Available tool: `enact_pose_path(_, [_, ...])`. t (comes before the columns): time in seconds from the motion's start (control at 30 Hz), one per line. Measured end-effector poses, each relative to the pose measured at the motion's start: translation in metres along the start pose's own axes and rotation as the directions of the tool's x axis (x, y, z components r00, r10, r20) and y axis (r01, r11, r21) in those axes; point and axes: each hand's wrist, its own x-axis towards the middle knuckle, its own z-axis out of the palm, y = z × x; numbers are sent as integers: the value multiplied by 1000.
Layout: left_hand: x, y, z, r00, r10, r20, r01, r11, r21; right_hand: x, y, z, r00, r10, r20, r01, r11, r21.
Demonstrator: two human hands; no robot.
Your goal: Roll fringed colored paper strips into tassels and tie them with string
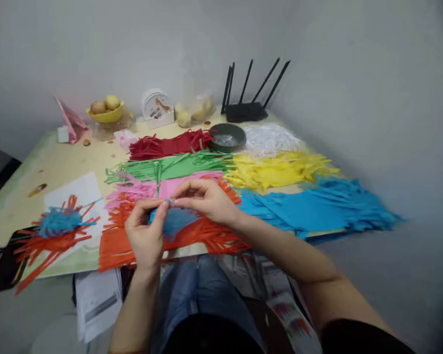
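Note:
In the middle of the view my left hand (147, 230) pinches the top of a blue paper piece (179, 221), whose lower part is blurred. The thumb and forefinger of my right hand (210, 200) close at that same spot, their tips almost meeting those of my left hand. A small blue bit shows between the fingertips; its exact shape is too small to tell. Below the hands lie orange fringed strips (118, 246), with pink fringed paper (170, 187) just behind. Off to the left rests a blue and orange fringed bundle (61, 221) on a white sheet (90, 189).
Green (182, 166), dark red (173, 145), yellow (280, 171) and blue fringed paper (317, 209) spread over the table. Farther back are a dark round dish (228, 137), white shreds (271, 138), a black router (245, 112) and a yellow fruit bowl (107, 116). A wall stands at right.

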Motion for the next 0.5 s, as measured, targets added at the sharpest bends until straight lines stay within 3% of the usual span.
enact_pose_path(0.27, [-11,14,-19,996,66,67,-64,997,-34,-17,7,23,997,-46,-67,42,998,-56])
enact_pose_path(0.4, [-13,16,-27,989,87,119,-87,996,-7,-18,6,26,995,-90,-43,83,984,-156])
enact_pose_path(0.5, [-14,17,-28,993,91,79,-90,996,-19,-18,4,27,992,-125,-1,121,964,-235])
